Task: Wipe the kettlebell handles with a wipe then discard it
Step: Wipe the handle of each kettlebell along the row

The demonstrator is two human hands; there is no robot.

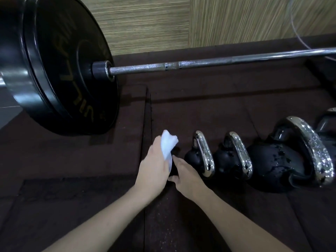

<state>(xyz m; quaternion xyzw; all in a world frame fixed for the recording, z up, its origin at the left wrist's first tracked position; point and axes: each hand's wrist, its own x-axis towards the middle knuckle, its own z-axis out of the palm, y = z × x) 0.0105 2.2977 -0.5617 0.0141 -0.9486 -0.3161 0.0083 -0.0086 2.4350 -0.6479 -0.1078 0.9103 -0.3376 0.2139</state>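
Three black kettlebells stand in a row on the dark mat, each with a chrome handle: a small one (204, 155), a second small one (241, 155) and a large one (312, 151) speckled with droplets. My left hand (154, 166) holds a crumpled white wipe (168, 144) just left of the first kettlebell, not touching any handle. Beside it my right hand (187, 176) has a forefinger and thumb spread, the fingertip close to the wipe's lower end. A dark shape between the two hands is too dim to identify.
A barbell lies across the back, its black bumper plates (63, 70) at the left and its steel bar (218, 62) running right. A fourth kettlebell (327, 122) shows at the right edge. Dark rubber floor mats (200, 106) meet a wood-look wall (145, 24).
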